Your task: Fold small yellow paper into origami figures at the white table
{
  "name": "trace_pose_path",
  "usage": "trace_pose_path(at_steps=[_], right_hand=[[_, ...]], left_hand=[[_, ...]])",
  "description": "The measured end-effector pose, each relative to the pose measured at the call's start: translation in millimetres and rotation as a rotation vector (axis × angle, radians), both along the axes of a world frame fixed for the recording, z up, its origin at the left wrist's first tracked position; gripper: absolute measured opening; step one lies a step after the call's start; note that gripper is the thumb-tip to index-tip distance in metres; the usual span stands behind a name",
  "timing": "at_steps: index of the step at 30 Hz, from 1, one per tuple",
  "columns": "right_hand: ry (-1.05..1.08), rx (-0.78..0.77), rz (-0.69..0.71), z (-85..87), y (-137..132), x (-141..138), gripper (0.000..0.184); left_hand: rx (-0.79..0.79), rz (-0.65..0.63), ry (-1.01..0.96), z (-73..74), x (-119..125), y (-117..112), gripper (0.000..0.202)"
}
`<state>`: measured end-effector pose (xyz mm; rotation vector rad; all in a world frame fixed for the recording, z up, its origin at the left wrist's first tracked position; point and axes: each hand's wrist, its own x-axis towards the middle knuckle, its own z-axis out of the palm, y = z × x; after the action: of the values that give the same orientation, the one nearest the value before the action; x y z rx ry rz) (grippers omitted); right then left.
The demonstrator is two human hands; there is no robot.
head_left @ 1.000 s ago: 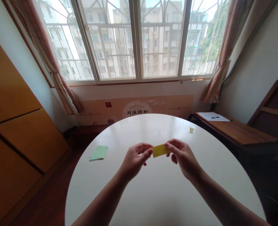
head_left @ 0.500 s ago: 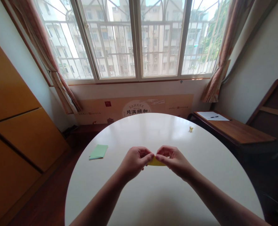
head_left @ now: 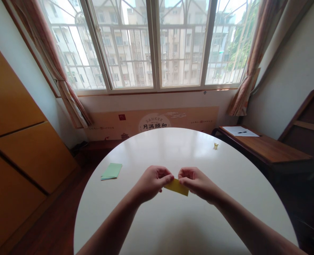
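A small yellow piece of paper (head_left: pixel 177 187) is held above the near middle of the white round table (head_left: pixel 151 226). My left hand (head_left: pixel 157 180) pinches its upper left part between thumb and fingers. On the other side, my right hand (head_left: pixel 190 180) is closed with the thumb and fingertips at the paper's upper right edge. The sheet tilts, its right end lower than its left. My hands partly hide its ends, so I cannot tell whether it is folded.
Green paper sheets (head_left: pixel 112 171) lie stacked at the table's left. A tiny folded yellowish paper shape (head_left: pixel 216 146) is at the far right. Beyond the table's right edge, a wooden side table (head_left: pixel 276 147) bears a white sheet (head_left: pixel 238 131) and a pen.
The yellow paper has turned so that more of its face shows and its right end hangs lower. My right hand has shifted slightly right, away from my left.
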<state>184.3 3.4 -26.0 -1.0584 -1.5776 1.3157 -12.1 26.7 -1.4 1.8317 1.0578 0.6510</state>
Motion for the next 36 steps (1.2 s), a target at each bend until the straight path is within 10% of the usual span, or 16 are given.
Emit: trace_pose_path(at_steps=[22, 36], right_hand=[[0.155, -0.038, -0.080, -4.1, 4, 0, 0.036], [0.101, 0.021, -0.167, -11.8, 5, -7, 0.026]], left_hand=[[-0.050, 0.309, -0.221, -0.9, 4, 6, 0.027], [-0.044, 0.157, -0.153, -13.6, 6, 6, 0.026]])
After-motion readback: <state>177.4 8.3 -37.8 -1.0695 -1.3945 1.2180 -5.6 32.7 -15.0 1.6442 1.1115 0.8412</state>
